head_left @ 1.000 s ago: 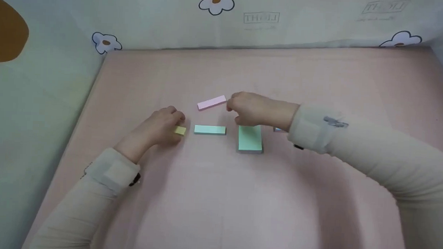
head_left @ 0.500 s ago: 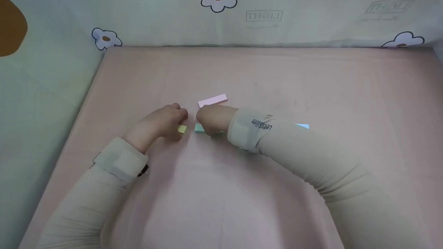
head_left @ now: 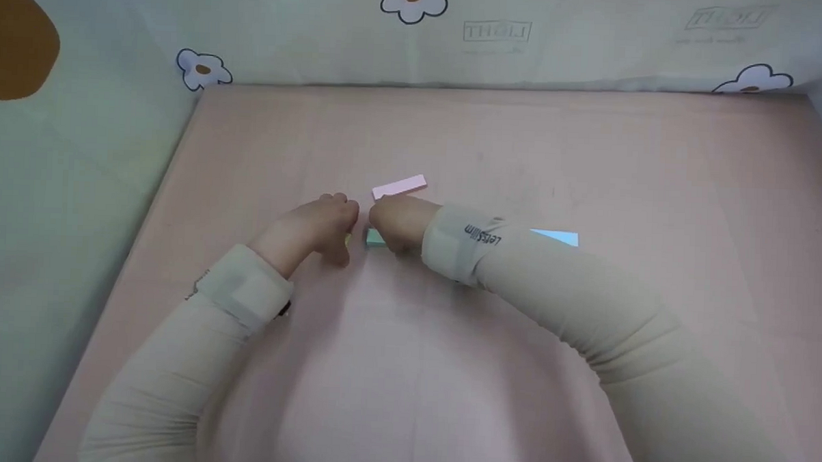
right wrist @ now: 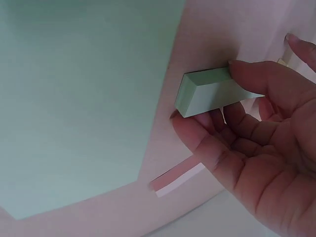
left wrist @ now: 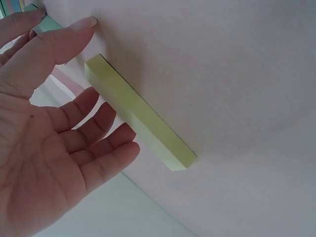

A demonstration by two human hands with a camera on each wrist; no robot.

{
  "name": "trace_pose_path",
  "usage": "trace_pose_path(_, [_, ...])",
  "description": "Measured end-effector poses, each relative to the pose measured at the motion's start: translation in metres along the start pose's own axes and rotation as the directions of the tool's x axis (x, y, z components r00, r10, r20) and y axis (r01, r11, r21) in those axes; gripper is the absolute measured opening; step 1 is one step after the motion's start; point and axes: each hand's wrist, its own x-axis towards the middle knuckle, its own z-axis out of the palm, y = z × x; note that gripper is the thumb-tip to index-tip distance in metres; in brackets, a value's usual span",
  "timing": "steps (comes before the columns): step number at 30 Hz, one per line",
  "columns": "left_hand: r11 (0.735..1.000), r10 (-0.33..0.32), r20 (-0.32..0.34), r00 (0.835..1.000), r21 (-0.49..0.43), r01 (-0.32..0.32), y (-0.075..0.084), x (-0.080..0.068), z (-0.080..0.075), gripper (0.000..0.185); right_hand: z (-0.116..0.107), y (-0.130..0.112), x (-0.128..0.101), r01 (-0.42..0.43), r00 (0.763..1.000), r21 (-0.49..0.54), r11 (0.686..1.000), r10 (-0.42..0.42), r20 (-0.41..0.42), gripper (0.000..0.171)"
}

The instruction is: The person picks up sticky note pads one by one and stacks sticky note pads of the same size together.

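In the left wrist view a narrow yellow sticky-note pad [left wrist: 140, 116] lies on the pink surface. My left hand [head_left: 312, 229] is beside it, fingers loosely bent at its side and thumb apart from it. My right hand [head_left: 404, 224] pinches a narrow green sticky-note pad [right wrist: 210, 91] between thumb and index finger; this pad is partly covered in the head view. Just beyond the right hand lies a narrow pink pad [head_left: 400, 186], slightly slanted. A larger green pad [right wrist: 84, 98] fills the left of the right wrist view and is mostly hidden under the right forearm in the head view.
A light blue pad [head_left: 559, 237] shows partly behind the right sleeve. The pink cloth surface [head_left: 406, 367] ends at a pale wall [head_left: 308, 36] with printed flowers at the back, and another wall stands on the left.
My right hand has moved left from above the large green pad to the narrow green pad and pinches it. The left hand has shifted slightly right, and its thumb has come off the yellow pad.
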Motion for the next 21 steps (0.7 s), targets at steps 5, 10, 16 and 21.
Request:
trace_pose_path(5, [1.0, -0.019, 0.024, 1.0, -0.007, 0.019, 0.0, 0.003, -0.001, 0.038, 0.002, 0.005, 0.003, -0.008, 1.0, 0.031, 0.999, 0.008, -0.011, 0.024])
trace_pose_path(10, [0.999, -0.043, 0.065, 0.997, 0.013, 0.042, 0.001, 0.006, -0.003, 0.033, 0.0, 0.012, 0.011, -0.026, 1.0, -0.003, 1.0, 0.026, 0.011, 0.023])
trace_pose_path(16, [0.998, -0.057, 0.074, 0.996, 0.033, 0.054, 0.005, 0.007, -0.003, 0.035, -0.013, 0.031, -0.008, 0.048, 0.997, -0.068, 0.996, -0.052, -0.052, 0.027])
trace_pose_path(21, [0.999, -0.034, 0.046, 0.998, 0.041, 0.032, 0.006, 0.003, -0.005, 0.036, -0.023, 0.069, -0.046, 0.069, 0.985, -0.065, 0.996, -0.078, -0.154, 0.031])
